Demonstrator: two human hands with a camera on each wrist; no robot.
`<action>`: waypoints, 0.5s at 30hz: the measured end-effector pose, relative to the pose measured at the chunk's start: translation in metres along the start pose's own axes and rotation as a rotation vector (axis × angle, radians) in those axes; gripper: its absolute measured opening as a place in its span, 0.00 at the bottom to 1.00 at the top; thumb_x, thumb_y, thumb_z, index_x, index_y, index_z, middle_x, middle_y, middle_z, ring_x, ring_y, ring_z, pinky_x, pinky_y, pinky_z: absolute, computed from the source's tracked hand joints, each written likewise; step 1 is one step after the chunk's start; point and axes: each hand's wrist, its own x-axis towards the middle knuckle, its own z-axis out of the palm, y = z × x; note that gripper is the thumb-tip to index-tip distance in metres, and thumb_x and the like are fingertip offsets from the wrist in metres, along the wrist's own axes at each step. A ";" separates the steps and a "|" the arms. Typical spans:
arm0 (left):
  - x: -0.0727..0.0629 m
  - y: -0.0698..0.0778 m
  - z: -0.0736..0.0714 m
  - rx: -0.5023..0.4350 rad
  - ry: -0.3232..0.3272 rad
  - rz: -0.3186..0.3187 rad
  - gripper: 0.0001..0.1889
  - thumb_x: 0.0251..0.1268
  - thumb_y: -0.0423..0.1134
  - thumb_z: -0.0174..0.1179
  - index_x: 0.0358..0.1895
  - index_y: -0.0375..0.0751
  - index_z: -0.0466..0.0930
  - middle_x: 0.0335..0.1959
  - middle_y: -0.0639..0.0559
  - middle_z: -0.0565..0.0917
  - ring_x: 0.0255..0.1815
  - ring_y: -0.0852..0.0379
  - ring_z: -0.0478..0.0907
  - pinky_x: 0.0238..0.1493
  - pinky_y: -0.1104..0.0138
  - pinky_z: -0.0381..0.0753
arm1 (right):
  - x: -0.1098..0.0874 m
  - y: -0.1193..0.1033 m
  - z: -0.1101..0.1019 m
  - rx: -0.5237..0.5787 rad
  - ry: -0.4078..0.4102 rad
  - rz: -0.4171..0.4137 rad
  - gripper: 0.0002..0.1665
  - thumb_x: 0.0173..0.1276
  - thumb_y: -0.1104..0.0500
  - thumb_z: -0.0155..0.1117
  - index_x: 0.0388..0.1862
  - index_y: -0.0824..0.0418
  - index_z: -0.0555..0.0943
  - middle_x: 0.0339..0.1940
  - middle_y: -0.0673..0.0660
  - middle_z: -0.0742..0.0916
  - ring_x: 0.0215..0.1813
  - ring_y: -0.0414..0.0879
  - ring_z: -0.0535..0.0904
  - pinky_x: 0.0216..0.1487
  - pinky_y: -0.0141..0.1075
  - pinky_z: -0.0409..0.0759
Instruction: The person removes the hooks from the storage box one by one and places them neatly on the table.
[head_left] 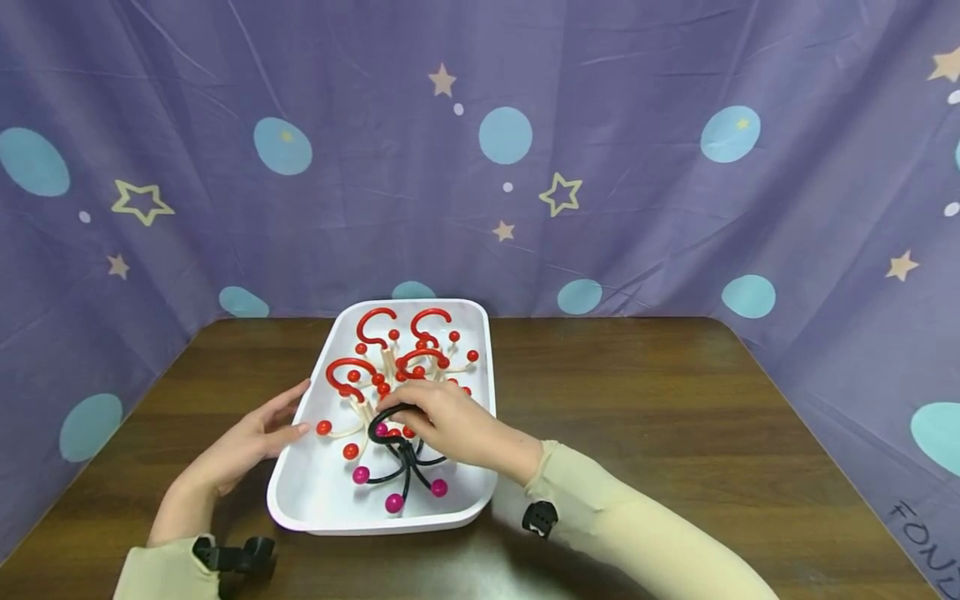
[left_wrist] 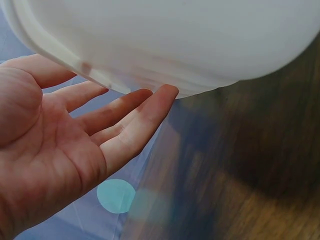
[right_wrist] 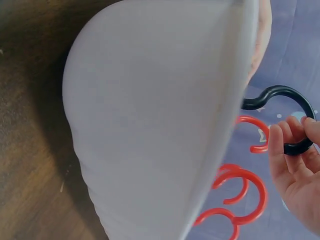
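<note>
A white tray [head_left: 300, 500] holds several red-topped hooks [head_left: 375, 311] with cream stems and red balls on their prongs. Near its front, my right hand [head_left: 457, 421] pinches the curved top of a black hook [head_left: 406, 454] whose spread prongs end in pink balls. In the right wrist view, thumb and fingers close around the black curve [right_wrist: 287, 90] near its end; the tray wall hides the prongs there. My left hand [head_left: 251, 442] rests at the tray's left side, thumb by the rim. Its extended fingers [left_wrist: 135, 127] touch the outer wall in the left wrist view.
The tray stands on a brown wooden table [head_left: 637, 433]. A purple curtain [head_left: 615, 192] with stars and blue dots hangs behind. Black straps with small mounts [head_left: 540, 518] sit on both sleeves.
</note>
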 end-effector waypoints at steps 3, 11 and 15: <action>-0.001 -0.003 0.001 -0.008 -0.003 -0.008 0.38 0.64 0.41 0.53 0.72 0.40 0.43 0.63 0.25 0.58 0.54 0.39 0.71 0.46 0.53 0.76 | -0.001 -0.002 -0.004 0.015 0.009 -0.004 0.10 0.66 0.60 0.57 0.45 0.54 0.80 0.41 0.47 0.85 0.43 0.33 0.77 0.47 0.23 0.70; 0.000 -0.005 0.000 -0.036 -0.012 0.025 0.37 0.64 0.39 0.53 0.71 0.39 0.43 0.62 0.25 0.59 0.52 0.40 0.72 0.44 0.57 0.77 | -0.001 -0.007 -0.024 0.042 0.053 -0.026 0.10 0.66 0.60 0.57 0.44 0.56 0.81 0.39 0.47 0.84 0.42 0.34 0.76 0.45 0.24 0.71; 0.000 -0.004 -0.001 -0.044 -0.017 0.028 0.37 0.64 0.38 0.53 0.71 0.38 0.43 0.62 0.25 0.59 0.52 0.41 0.72 0.43 0.59 0.77 | 0.000 -0.008 -0.035 0.049 0.080 -0.037 0.10 0.65 0.61 0.57 0.44 0.57 0.81 0.41 0.48 0.85 0.43 0.35 0.77 0.45 0.24 0.72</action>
